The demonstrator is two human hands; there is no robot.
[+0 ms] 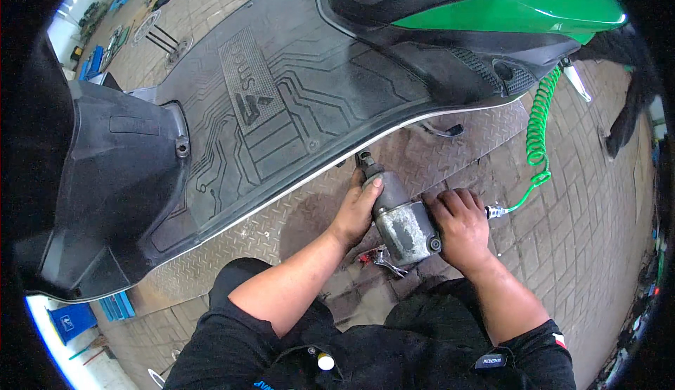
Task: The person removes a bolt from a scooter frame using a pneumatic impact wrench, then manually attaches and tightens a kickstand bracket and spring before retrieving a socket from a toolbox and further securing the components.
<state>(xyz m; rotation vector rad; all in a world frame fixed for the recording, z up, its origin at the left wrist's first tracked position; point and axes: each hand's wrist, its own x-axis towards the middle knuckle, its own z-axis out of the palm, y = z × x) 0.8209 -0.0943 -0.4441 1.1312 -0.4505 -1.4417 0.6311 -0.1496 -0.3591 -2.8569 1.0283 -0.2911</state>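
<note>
My left hand (357,214) is closed around the nose of a worn metal pneumatic impact wrench (404,232), its socket end (364,158) at the lower edge of a scooter's black footboard (316,94). I cannot tell whether the socket is seated on a fastener. My right hand (458,228) is closed over the wrench's handle at the right, where a silver fitting (496,211) joins a green coiled air hose (538,130). Below the wrench lie metal tools with a red part (385,262).
The scooter's green panel (506,11) is at upper right, above a diamond-plate platform (246,239). Blue items (74,320) lie at lower left, tools (109,49) at upper left on the paved floor. A black shape (619,130) at far right is unclear.
</note>
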